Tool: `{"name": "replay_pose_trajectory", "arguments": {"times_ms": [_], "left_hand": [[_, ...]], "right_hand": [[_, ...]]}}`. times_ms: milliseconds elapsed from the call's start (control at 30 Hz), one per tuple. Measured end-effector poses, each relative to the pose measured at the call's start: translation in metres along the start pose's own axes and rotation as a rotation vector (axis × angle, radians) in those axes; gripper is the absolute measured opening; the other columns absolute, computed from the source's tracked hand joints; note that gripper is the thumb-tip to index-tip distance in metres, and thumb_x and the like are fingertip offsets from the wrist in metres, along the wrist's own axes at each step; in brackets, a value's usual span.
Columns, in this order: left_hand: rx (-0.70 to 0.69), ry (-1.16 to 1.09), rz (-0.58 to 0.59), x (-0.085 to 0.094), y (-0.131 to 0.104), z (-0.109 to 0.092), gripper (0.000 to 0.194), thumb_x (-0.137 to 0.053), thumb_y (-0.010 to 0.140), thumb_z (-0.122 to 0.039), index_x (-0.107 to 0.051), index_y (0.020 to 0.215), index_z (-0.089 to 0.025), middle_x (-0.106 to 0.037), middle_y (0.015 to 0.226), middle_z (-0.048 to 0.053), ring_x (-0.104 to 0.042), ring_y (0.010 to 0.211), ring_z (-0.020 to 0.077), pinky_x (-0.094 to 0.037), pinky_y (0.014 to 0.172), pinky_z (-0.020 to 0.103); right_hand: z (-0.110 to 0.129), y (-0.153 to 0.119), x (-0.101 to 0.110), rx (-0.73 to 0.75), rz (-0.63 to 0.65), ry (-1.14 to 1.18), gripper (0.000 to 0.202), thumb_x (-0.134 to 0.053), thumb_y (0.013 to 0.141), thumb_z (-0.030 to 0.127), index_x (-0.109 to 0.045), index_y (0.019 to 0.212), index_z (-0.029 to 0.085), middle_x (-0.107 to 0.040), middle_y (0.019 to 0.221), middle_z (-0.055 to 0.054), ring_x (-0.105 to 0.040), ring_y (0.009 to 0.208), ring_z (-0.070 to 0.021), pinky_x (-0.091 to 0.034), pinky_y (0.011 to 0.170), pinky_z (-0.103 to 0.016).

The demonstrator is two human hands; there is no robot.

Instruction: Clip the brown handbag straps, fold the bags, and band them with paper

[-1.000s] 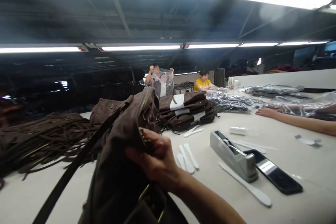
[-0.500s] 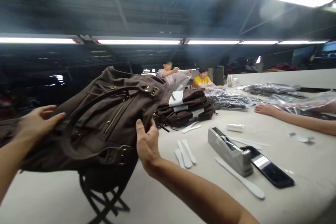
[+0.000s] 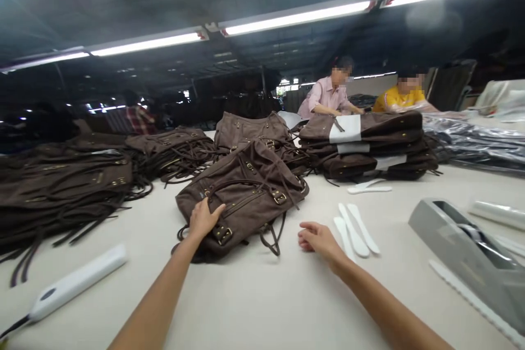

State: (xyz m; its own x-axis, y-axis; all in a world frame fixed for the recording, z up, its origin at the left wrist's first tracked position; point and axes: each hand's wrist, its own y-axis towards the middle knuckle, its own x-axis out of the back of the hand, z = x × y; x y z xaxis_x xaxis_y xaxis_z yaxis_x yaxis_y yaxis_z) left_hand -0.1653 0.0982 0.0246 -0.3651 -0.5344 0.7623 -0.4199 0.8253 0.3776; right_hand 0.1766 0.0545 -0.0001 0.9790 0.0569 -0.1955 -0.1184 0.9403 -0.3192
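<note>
A dark brown handbag (image 3: 246,197) with handles, buckles, a zipped pocket and loose straps lies tilted on the white table in front of me. My left hand (image 3: 202,220) is on its near left side by the base of a handle, thumb apart from the fingers, gripping the fabric there. To the right of the bag, apart from it, my right hand (image 3: 319,239) hovers low over the table. Its fingers are loosely bent with nothing in them. White plastic spatula-like sticks (image 3: 356,232) lie just beyond that hand.
Brown bags lie in a pile (image 3: 65,186) at left; more, with white paper bands (image 3: 344,129), are stacked behind. A grey tape dispenser (image 3: 467,251) stands at right. A white corded tool (image 3: 77,284) lies front left. Plastic-wrapped goods (image 3: 484,145) and two people (image 3: 328,95) are farther back.
The handbag, held up in both hands before, now lies on the table. My right hand has let go and moved right of it. The view has turned left.
</note>
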Motion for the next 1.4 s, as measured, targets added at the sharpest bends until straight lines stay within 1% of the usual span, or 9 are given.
{"name": "replay_pose_trajectory", "arguments": {"times_ms": [133, 300, 433, 533, 600, 800, 1033, 1267, 1400], "left_hand": [[0.110, -0.223, -0.016, 0.000, -0.002, 0.006, 0.067, -0.071, 0.060, -0.041, -0.058, 0.115, -0.004, -0.065, 0.103, 0.022, -0.059, 0.106, 0.0376, -0.043, 0.095, 0.049], [0.039, -0.578, 0.014, 0.026, -0.017, -0.013, 0.048, -0.058, 0.075, -0.046, -0.060, 0.110, -0.012, -0.062, 0.075, 0.003, -0.062, 0.072, 0.0183, -0.050, 0.071, 0.030], [-0.186, -0.690, 0.065, 0.051, -0.050, -0.041, 0.040, -0.065, 0.077, -0.043, -0.060, 0.109, -0.019, -0.065, 0.095, 0.004, -0.063, 0.087, 0.0179, -0.050, 0.082, 0.029], [-0.431, -0.518, 0.070, 0.048, -0.070, -0.056, 0.059, -0.077, 0.069, -0.030, -0.056, 0.124, -0.025, -0.061, 0.123, 0.007, -0.055, 0.117, 0.0259, -0.041, 0.103, 0.040], [-0.465, -0.381, -0.007, 0.039, -0.075, -0.058, 0.069, -0.075, 0.068, -0.024, -0.051, 0.133, -0.025, -0.057, 0.133, 0.008, -0.049, 0.126, 0.0291, -0.034, 0.110, 0.045], [-0.087, -0.628, -0.066, 0.031, -0.045, -0.038, 0.025, -0.064, 0.076, -0.025, -0.073, 0.099, -0.021, -0.073, 0.095, 0.007, -0.066, 0.095, 0.0264, -0.047, 0.094, 0.037], [0.209, -0.933, -0.109, 0.030, 0.015, -0.028, 0.030, -0.073, 0.057, -0.022, -0.075, 0.086, -0.013, -0.073, 0.077, 0.007, -0.068, 0.073, 0.0216, -0.054, 0.072, 0.033], [0.263, -1.035, -0.118, 0.028, 0.009, -0.018, 0.030, -0.074, 0.054, -0.022, -0.075, 0.082, -0.013, -0.072, 0.070, 0.005, -0.066, 0.067, 0.0196, -0.052, 0.066, 0.031], [0.227, -0.995, -0.136, 0.028, -0.008, -0.018, 0.022, -0.072, 0.058, -0.020, -0.073, 0.079, -0.015, -0.071, 0.070, 0.003, -0.065, 0.067, 0.0173, -0.050, 0.068, 0.028]], "right_hand": [[-0.001, 0.017, -0.011, 0.031, 0.027, 0.105, 0.025, -0.066, 0.076, 0.008, -0.056, 0.098, 0.011, -0.069, 0.083, -0.009, -0.069, 0.071, -0.0144, -0.058, 0.072, -0.025], [0.007, 0.035, -0.054, 0.076, 0.202, 0.215, 0.023, -0.067, 0.066, 0.007, -0.059, 0.085, 0.014, -0.067, 0.090, -0.009, -0.069, 0.076, -0.0157, -0.058, 0.074, -0.027], [0.036, 0.049, -0.081, 0.216, 0.344, 0.229, 0.025, -0.068, 0.063, 0.009, -0.065, 0.087, 0.014, -0.066, 0.089, -0.005, -0.066, 0.080, -0.0135, -0.054, 0.071, -0.022], [0.058, 0.056, -0.096, 0.327, 0.444, 0.198, 0.036, -0.070, 0.062, 0.014, -0.069, 0.099, 0.014, -0.068, 0.099, -0.006, -0.064, 0.091, -0.0158, -0.052, 0.076, -0.023], [0.068, 0.061, -0.107, 0.390, 0.473, 0.166, 0.042, -0.069, 0.062, 0.016, -0.069, 0.104, 0.015, -0.069, 0.104, -0.007, -0.063, 0.096, -0.0179, -0.051, 0.080, -0.026], [0.065, 0.085, -0.129, 0.524, 0.339, 0.027, 0.054, -0.058, 0.062, 0.016, -0.064, 0.116, 0.017, -0.070, 0.109, -0.007, -0.061, 0.104, -0.0217, -0.048, 0.092, -0.035], [0.033, 0.109, -0.104, 0.493, -0.087, -0.499, 0.045, -0.039, 0.069, 0.009, -0.066, 0.104, 0.010, -0.069, 0.106, -0.016, -0.061, 0.104, -0.0279, -0.042, 0.094, -0.039], [0.035, 0.088, -0.101, 0.664, 0.144, -1.199, 0.038, -0.053, 0.055, -0.002, -0.070, 0.082, 0.018, -0.066, 0.117, -0.012, -0.051, 0.119, -0.0319, -0.022, 0.105, -0.046], [0.062, 0.062, -0.102, 0.714, 0.154, -1.417, 0.027, -0.046, 0.063, -0.002, -0.065, 0.072, 0.014, -0.071, 0.090, -0.016, -0.063, 0.096, -0.0323, -0.034, 0.088, -0.044]]}}
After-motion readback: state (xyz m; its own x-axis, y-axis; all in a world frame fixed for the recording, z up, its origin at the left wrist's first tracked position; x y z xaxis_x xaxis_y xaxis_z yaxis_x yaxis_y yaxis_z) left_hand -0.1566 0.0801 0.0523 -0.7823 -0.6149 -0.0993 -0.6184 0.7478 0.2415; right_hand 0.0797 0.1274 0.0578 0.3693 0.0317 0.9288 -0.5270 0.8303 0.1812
